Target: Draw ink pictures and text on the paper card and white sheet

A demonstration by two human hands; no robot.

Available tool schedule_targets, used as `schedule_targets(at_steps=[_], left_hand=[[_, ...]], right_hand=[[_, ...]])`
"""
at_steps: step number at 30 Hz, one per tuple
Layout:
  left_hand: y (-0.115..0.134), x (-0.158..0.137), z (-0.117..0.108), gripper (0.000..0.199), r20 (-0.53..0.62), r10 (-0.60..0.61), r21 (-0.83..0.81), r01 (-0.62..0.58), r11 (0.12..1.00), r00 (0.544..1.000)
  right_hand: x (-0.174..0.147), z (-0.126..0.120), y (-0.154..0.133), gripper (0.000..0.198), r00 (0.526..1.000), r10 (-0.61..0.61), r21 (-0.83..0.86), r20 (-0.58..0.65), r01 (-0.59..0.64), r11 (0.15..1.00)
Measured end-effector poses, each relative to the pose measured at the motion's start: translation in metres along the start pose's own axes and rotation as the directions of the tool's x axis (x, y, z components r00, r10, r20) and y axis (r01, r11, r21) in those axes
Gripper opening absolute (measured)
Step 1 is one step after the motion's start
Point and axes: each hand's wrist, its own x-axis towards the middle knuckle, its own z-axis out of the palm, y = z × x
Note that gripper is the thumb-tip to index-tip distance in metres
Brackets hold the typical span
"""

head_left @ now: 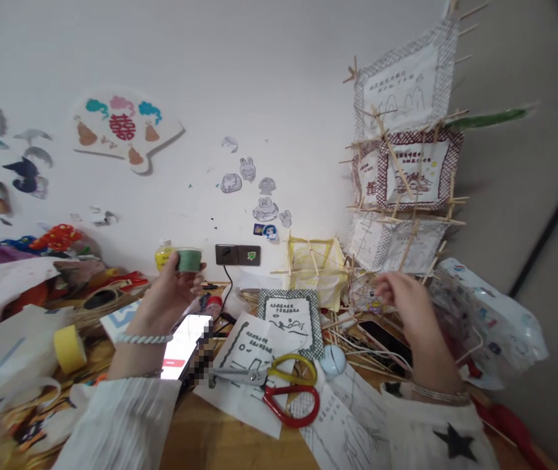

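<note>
My left hand [185,282] is raised over the table with its fingers wrapped round a green spool [189,260] that looks wound with thread. To the right, my right hand [401,290] has its fingers pinched together in front of a tall lantern frame [413,171] of thin sticks and drawn paper panels. Whether anything fine is between those fingers is too small to tell. Below and between the hands lie scissors [286,390] with one yellow and one red handle, their blades on sheets of drawn paper [252,352].
A yellow paper-and-stick frame [315,267] stands against the wall. Near my left forearm are a lit phone [185,346], yellow tape [70,349] and a bottle [164,253]. Another phone [384,343], cables and loose sticks lie by my right wrist, with plastic bags [494,326] beyond.
</note>
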Motion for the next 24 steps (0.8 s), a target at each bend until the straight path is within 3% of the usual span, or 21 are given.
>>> schedule_targets(at_steps=[2, 3, 4, 5, 8, 10, 12, 16, 24], left_hand=[[-0.001, -0.005, 0.008, 0.040, 0.033, 0.007, 0.032, -0.008, 0.999, 0.999], [-0.001, -0.007, 0.010, 0.037, 0.043, 0.020, 0.045, -0.022, 0.999, 0.999], [-0.001, -0.008, 0.012, 0.033, 0.050, 0.034, 0.055, -0.037, 0.998, 0.998], [0.000, -0.009, 0.012, 0.029, 0.056, 0.046, 0.065, -0.050, 0.997, 0.997], [0.002, -0.010, 0.012, 0.026, 0.075, 0.060, 0.087, -0.066, 0.994, 0.995], [0.003, -0.011, 0.012, 0.028, 0.092, 0.059, 0.094, -0.068, 0.993, 0.994], [0.003, -0.012, 0.013, 0.031, 0.097, 0.067, 0.092, -0.076, 0.993, 0.993], [0.003, -0.014, 0.017, 0.040, 0.087, 0.088, 0.066, -0.094, 0.993, 0.992], [0.006, -0.021, 0.025, 0.061, 0.138, 0.044, 0.010, -0.046, 0.999, 0.989]], right_hand=[[-0.012, 0.023, -0.002, 0.028, 0.951, -0.030, -0.312, 0.309, 0.131, 0.941], [-0.020, 0.035, -0.001, 0.033, 0.870, 0.002, -0.453, 0.494, 0.255, 0.854], [-0.029, 0.048, 0.000, 0.037, 0.736, 0.091, -0.544, 0.671, 0.406, 0.734], [-0.039, 0.060, 0.004, 0.031, 0.646, 0.162, -0.550, 0.746, 0.459, 0.698], [-0.073, 0.096, 0.018, 0.022, 0.451, 0.342, -0.560, 0.824, 0.560, 0.611], [-0.095, 0.115, 0.028, 0.033, 0.380, 0.392, -0.545, 0.838, 0.631, 0.553], [-0.114, 0.128, 0.037, 0.042, 0.382, 0.395, -0.543, 0.835, 0.686, 0.484], [-0.131, 0.139, 0.049, 0.054, 0.443, 0.373, -0.572, 0.816, 0.716, 0.400], [-0.114, 0.125, 0.043, 0.066, 0.490, 0.307, -0.574, 0.816, 0.632, 0.520]])
